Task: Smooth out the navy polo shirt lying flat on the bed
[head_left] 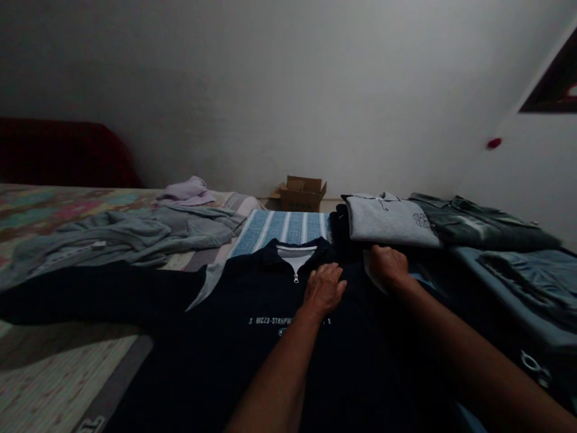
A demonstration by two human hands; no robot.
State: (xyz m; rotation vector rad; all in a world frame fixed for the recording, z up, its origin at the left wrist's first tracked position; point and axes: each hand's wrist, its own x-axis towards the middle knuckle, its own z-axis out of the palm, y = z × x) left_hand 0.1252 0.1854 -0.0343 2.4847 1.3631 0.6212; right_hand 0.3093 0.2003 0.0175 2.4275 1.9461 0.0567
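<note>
A dark navy zip-neck pullover (234,337) with white chest lettering lies spread flat on the bed in front of me, one sleeve stretched out to the left. My left hand (323,290) rests flat on its chest just right of the zipper, fingers stretched out. My right hand (387,266) is at the garment's right shoulder, fingers curled over the edge of the fabric near a pale patch.
A blue-and-white striped cloth (283,227) lies beyond the collar. Folded grey sweatshirt (390,221), dark green garment (478,228) and denim (527,276) sit at the right. Crumpled grey clothes (130,234) and a lilac item (187,191) lie left. A cardboard box (301,193) stands by the wall.
</note>
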